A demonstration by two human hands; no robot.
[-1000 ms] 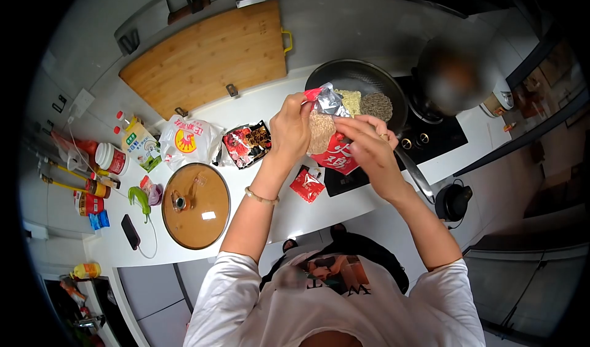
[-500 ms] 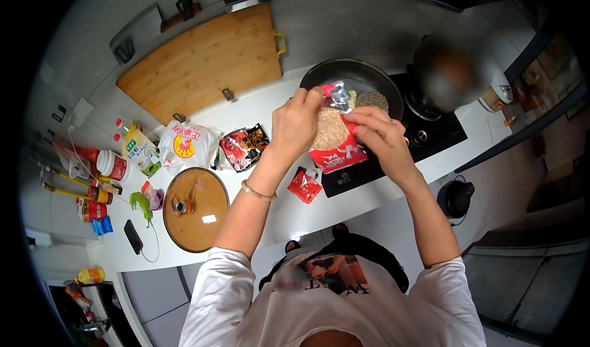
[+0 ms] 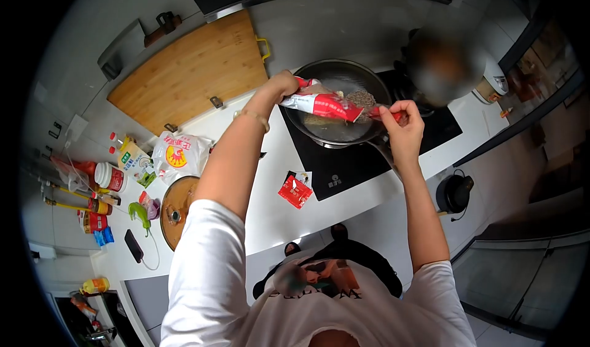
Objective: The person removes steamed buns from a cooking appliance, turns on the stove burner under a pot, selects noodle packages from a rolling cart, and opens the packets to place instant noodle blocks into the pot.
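Observation:
A red and white noodle packet [image 3: 329,105] is stretched between my hands, tilted over the dark frying pan [image 3: 307,132]. My left hand [image 3: 281,85] is closed on its left end. The fingers of my right hand [image 3: 402,126] pinch its right end. In the pan, a grey-brown noodle cake [image 3: 361,99] shows behind the packet, and a paler piece [image 3: 316,120] lies below it. The packet hides much of the pan's middle, and what is left inside the packet cannot be seen.
Red sachets [image 3: 295,190] lie on the white counter [image 3: 344,217] before the black stove [image 3: 335,175]. Leftward are a glass lid [image 3: 176,215], a white plastic bag [image 3: 180,156], a green pepper [image 3: 140,214] and a phone [image 3: 133,246]. A cutting board [image 3: 190,70] leans behind; the pan handle [image 3: 386,156] points toward me.
The packet has gone from upright to tilted over the pan, and the noodle cake seen in its opening no longer shows there. My left arm has reached forward and left, across the lid and the black packet.

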